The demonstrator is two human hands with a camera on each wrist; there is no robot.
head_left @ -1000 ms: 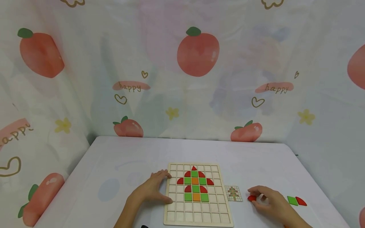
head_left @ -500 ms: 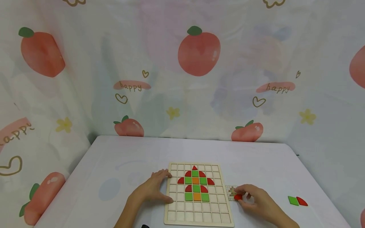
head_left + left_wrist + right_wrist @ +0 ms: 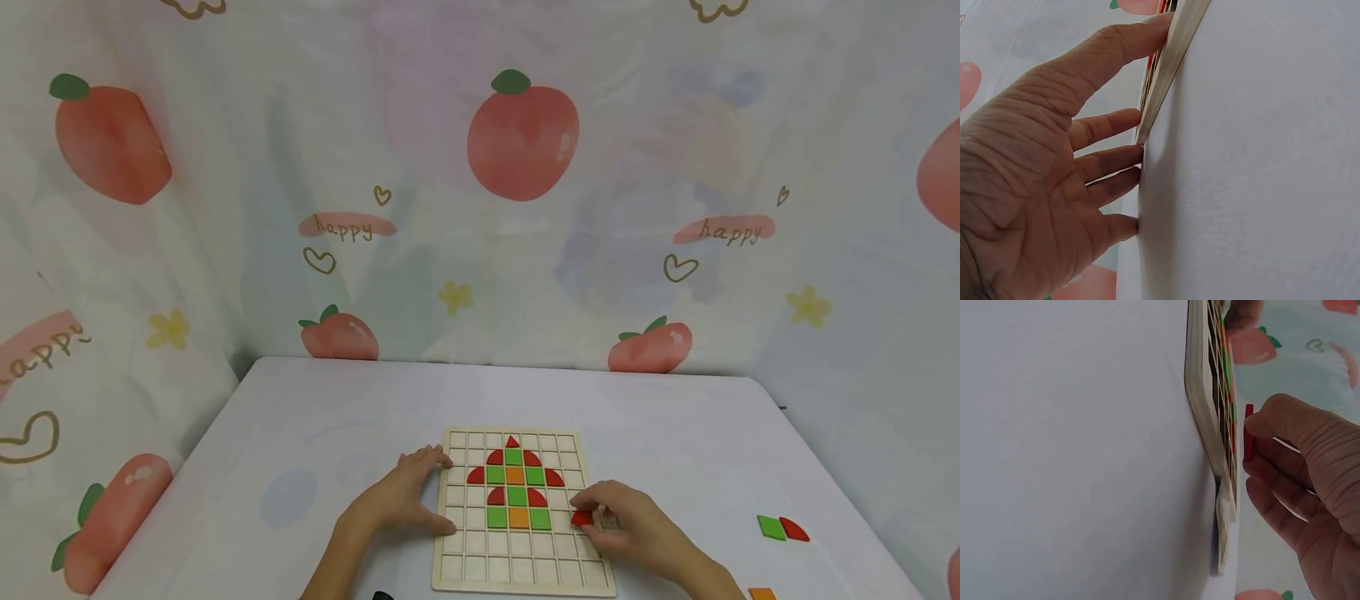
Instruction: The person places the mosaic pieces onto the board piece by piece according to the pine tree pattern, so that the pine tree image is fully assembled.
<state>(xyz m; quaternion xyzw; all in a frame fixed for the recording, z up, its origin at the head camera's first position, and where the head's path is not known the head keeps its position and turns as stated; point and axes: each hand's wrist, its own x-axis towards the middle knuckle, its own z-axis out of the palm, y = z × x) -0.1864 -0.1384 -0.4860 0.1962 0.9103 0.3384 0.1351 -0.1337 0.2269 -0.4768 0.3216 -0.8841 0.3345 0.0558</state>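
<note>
A wooden grid board (image 3: 473,570) lies on the table with red, green and orange pieces (image 3: 516,497) forming a tree shape in its cells. My left hand (image 3: 397,497) rests along the board's left edge, thumb and fingers spread; in the left wrist view the thumb touches the board's rim (image 3: 1175,56). With thumb and fingers, my right hand (image 3: 637,529) pinches a red quarter-circle piece (image 3: 582,518) over the right side of the board. The right wrist view shows that red piece (image 3: 1249,434) edge-on, held apart from the board surface.
On the table to the right lie a green square (image 3: 771,527) and a red quarter-circle (image 3: 795,529). An orange piece (image 3: 762,593) is at the bottom edge of the head view. A thin card (image 3: 1222,540) sits beside the board, covered by my right hand in the head view.
My right hand has moved left with the red piece, from the table right of the card, across the card, to the board's right side. My left hand stays put.
</note>
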